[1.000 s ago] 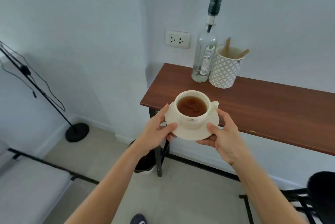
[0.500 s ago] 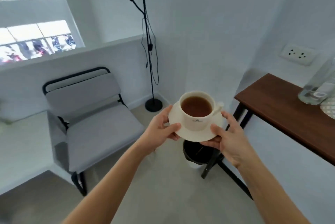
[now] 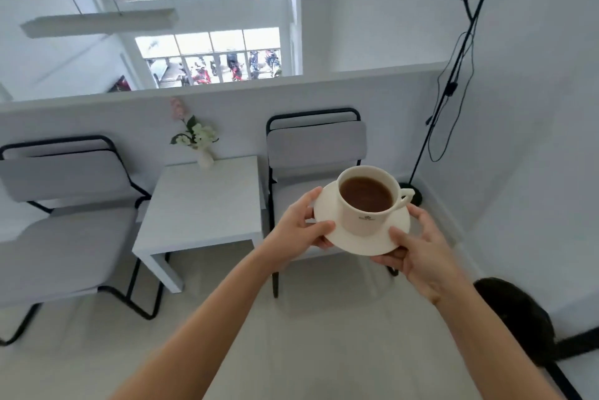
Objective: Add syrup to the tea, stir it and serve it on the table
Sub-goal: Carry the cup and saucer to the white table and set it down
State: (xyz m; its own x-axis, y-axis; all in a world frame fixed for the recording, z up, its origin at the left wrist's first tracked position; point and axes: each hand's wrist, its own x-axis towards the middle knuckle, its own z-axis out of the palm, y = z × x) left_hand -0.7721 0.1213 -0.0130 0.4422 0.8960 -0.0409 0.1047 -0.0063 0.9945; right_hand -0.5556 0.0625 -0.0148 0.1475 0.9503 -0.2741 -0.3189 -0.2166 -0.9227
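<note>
Two hands carry the tea across the room in the head view: your left hand (image 3: 299, 226) pinches the near-left rim of the saucer (image 3: 351, 239), thumb on top and fingers underneath, while your right hand (image 3: 418, 249) grips the near-right rim the same way. Both are closed on the saucer; neither touches the cup (image 3: 368, 220). Cup and saucer hang in mid-air in front of the right-hand chair (image 3: 316, 147), to the right of the small white tabletop (image 3: 201, 205) and clear of it.

Judging by the full cup and the tabletop ahead, you appear to be on the serving leg, with only the set-down left. Keep the saucer level and your pace even, since the tea (image 3: 365, 194) sits close to the brim and would slop over with a tilt or a sudden stop. Swing the load leftward over the open front part of the tabletop, away from the flower vase (image 3: 205, 158) at its far edge, lower one rim of the saucer first, then slide your fingers out from under it.

As for the tea itself, it is dark brown and opaque in a cream cup bearing a small dark emblem on its near side, handle pointing right. The cup stands upright near the saucer's centre, and no spill shows on the saucer. No spoon is visible.
</note>
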